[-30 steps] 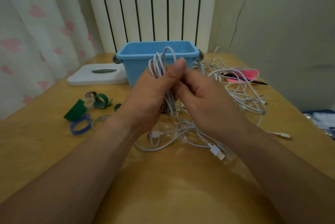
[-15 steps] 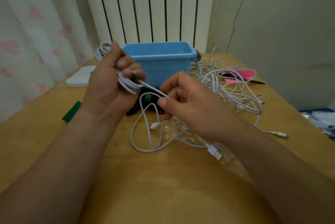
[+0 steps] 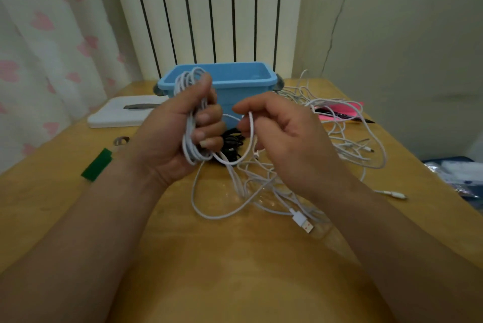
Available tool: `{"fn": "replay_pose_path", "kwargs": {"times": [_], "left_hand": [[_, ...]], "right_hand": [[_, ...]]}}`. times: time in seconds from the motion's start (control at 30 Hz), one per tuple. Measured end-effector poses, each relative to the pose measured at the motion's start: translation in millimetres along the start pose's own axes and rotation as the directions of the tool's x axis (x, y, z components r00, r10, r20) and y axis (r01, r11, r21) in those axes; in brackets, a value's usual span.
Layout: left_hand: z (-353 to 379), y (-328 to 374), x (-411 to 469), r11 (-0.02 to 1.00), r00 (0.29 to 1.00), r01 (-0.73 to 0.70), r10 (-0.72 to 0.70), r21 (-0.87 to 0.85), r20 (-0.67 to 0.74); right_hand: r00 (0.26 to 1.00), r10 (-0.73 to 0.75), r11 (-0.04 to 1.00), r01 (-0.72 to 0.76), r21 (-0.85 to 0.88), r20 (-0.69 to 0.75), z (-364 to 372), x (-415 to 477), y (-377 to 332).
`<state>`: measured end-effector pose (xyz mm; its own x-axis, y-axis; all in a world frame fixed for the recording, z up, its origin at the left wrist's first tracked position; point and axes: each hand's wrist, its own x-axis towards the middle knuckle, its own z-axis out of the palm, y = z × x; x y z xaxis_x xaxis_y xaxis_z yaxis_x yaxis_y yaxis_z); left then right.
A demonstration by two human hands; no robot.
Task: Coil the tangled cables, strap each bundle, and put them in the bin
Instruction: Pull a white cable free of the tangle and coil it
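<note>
Left hand has its fingers wrapped tight around a coil of thin white charging cable, held up just in front of the light blue plastic bin. Right hand pinches the free strand coming off that coil. The rest of the white cables sit in a messy tangle on the yellowish wooden table, right of the bin. A flat green strap lies off to the left.

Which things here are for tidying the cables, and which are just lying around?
For the job: half-coiled white cable, loose white cables, black cable, green strap, blue bin.
Just lying about: white board, pink paper, pen.
</note>
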<state>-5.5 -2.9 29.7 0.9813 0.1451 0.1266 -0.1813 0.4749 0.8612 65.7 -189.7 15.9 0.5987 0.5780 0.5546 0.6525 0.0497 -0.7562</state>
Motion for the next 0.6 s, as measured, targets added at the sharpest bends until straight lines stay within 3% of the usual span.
{"fn": "replay_pose_path", "kwargs": {"times": [0.1, 0.2, 0.33, 0.53, 0.6], "left_hand": [[7, -15, 4, 0.99, 0.995, -0.012, 0.026, 0.142, -0.1], [14, -24, 3, 0.974, 0.993, -0.052, 0.073, 0.222, -0.089], [28, -27, -1, 0.956, 0.984, -0.118, 0.149, 0.27, -0.095], [31, -29, -4, 0.959, 0.987, -0.104, 0.131, 0.262, -0.089], [30, -28, -3, 0.967, 0.983, -0.107, 0.137, 0.23, -0.119]], "right_hand": [[0.999, -0.013, 0.998, 0.015, 0.067, -0.038, 3, -1, -2], [0.999, 0.022, 0.994, -0.018, 0.109, -0.039, 7, 1, 0], [0.995, 0.07, 0.99, -0.062, 0.123, -0.065, 13, 2, 2], [0.986, 0.125, 0.977, -0.102, 0.185, -0.114, 22, -1, 5], [0.989, 0.068, 0.995, -0.058, 0.075, -0.133, 21, 0, 5]]}}
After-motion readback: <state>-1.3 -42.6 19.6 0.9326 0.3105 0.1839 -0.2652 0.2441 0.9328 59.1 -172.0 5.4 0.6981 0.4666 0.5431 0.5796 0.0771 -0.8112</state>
